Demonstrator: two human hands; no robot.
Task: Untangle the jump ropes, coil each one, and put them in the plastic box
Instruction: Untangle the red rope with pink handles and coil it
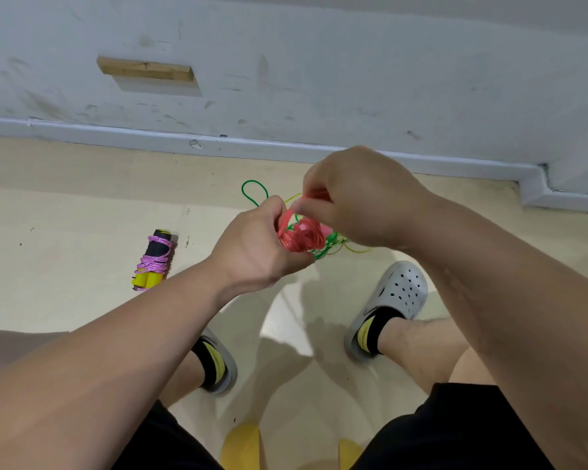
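My left hand (pixel 257 247) grips a tight coil of red jump rope (pixel 302 237) held above the floor. Just above the coil, my right hand (pixel 357 198) pinches a strand of the same red rope. Under both hands a tangle of green rope (pixel 253 193) and yellow rope (pixel 353 248) lies on the floor, partly hidden by my hands. To the left, a pink rope (pixel 153 261) lies on the floor, wound round its yellow and black handles. No plastic box is in view.
A grey wall with a white baseboard (pixel 286 147) runs across the back, stepping out at the right. My feet in grey clogs (pixel 398 293) stand on the beige floor. A yellow object (pixel 241 446) shows at the bottom edge between my legs.
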